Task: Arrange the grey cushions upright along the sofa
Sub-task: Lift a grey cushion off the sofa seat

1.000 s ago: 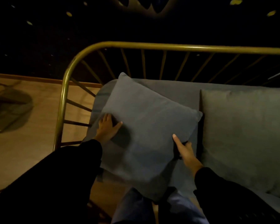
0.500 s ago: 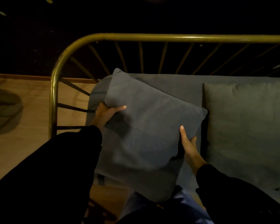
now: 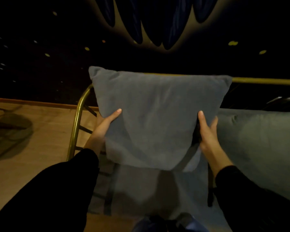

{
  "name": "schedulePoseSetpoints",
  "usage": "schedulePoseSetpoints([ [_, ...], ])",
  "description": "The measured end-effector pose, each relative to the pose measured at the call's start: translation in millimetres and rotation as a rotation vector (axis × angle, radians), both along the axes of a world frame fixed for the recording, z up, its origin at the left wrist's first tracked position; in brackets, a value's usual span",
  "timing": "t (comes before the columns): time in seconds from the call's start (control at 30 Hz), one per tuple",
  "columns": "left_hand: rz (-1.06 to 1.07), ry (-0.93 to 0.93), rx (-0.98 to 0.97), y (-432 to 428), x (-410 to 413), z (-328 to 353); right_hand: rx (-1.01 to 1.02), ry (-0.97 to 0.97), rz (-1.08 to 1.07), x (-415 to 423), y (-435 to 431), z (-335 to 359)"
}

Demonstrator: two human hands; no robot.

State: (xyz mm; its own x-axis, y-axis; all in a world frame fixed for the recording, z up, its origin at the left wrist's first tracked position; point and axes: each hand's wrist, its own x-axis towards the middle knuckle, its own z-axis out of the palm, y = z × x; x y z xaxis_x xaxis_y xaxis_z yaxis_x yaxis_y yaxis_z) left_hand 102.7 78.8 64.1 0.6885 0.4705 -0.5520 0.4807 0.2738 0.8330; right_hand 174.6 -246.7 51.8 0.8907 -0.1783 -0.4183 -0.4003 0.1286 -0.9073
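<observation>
A square grey cushion (image 3: 154, 118) is held upright above the left end of the sofa, its top edge level with the brass back rail. My left hand (image 3: 105, 122) grips its left side, thumb on the front face. Its right side is gripped by my right hand (image 3: 208, 129), thumb also in front. Below it lies the grey seat cushion (image 3: 149, 190) of the sofa. A second large grey cushion (image 3: 258, 144) lies on the sofa to the right, touching my right hand's side.
The brass tube frame (image 3: 77, 121) curves round the sofa's left end, with dark bars below it. A wooden floor (image 3: 40, 148) spreads left, bearing a dark round object (image 3: 8, 129). Behind the sofa is a dark patterned wall.
The cushion lay tilted on the seat with my hands at its edges. Both hands have lifted it and turned it square and upright in front of the back rail.
</observation>
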Motion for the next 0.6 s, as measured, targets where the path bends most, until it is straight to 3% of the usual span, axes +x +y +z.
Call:
schedulePoseSetpoints([
  [0.2, 0.059, -0.11, -0.007, 7.7, 53.9, 28.8, -0.018, -0.142, 0.117, 69.6, 8.8, 38.6],
  [0.37, 0.024, 0.01, -0.052, 3.0, 72.1, 19.4, -0.075, -0.099, 0.179, 88.2, 9.3, 22.9],
  [0.6, 0.052, 0.116, 0.031, -6.1, 95.2, 22.0, -0.199, -0.025, 0.142, 108.0, 16.8, 17.4],
])
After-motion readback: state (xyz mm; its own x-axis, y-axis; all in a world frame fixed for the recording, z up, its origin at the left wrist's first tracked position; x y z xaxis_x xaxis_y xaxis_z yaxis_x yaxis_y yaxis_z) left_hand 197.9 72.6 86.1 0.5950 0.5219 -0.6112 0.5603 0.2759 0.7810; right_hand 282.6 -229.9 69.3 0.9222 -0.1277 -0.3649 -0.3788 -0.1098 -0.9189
